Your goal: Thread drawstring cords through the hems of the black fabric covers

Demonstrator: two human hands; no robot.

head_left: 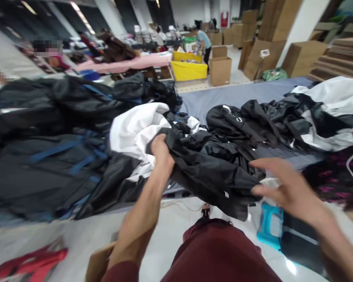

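A black garment with a small white mark is stretched out over the table's front edge. My left hand is closed around its left end, beside bunched white fabric. Whether that white fabric belongs to the same garment, I cannot tell. My right hand is slightly blurred, its thumb and fingers spread apart near the garment's right end. More black garments with white prints lie crumpled just behind, on the table.
Dark bags with blue straps pile up on the left. White and black fabric lies at right, above a dark pink-patterned cloth. A yellow bin, cardboard boxes and a co-worker are beyond the table. A turquoise-edged object sits on the floor.
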